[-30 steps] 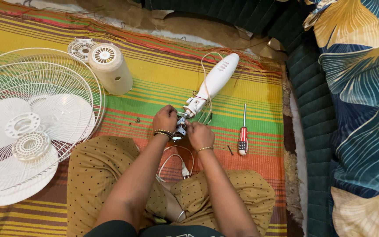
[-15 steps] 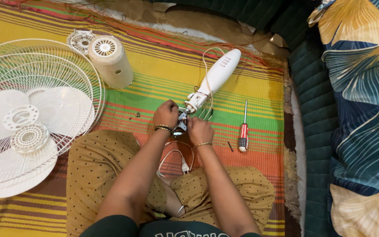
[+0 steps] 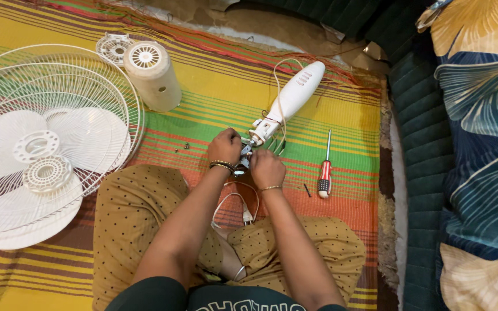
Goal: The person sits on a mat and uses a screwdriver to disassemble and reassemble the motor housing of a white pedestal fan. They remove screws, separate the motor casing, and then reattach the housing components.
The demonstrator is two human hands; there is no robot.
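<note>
Down on the striped mat (image 3: 329, 103), no package or label shows; the nearest thing to a marking is the row of dark slots on the white fan neck housing (image 3: 289, 101), which lies slanted from upper right to lower left. Its lower end, with a small metal fitting (image 3: 243, 156), sits right between the hands. Left hand (image 3: 224, 147), with bangles at the wrist, is curled tight on the fitting's left side; right hand (image 3: 267, 168) is closed just below and to the right, the two almost touching. What the fingers pinch is too small to make out. A red-handled screwdriver (image 3: 324, 170) lies just right of the right hand, and a white cord (image 3: 240, 207) loops down over the lap, its end hidden between the knees. Fan blade (image 3: 36, 173) and wire grille (image 3: 87, 86) are cut off at the left edge; a cream motor cover (image 3: 151, 75) stands beside them.
</note>
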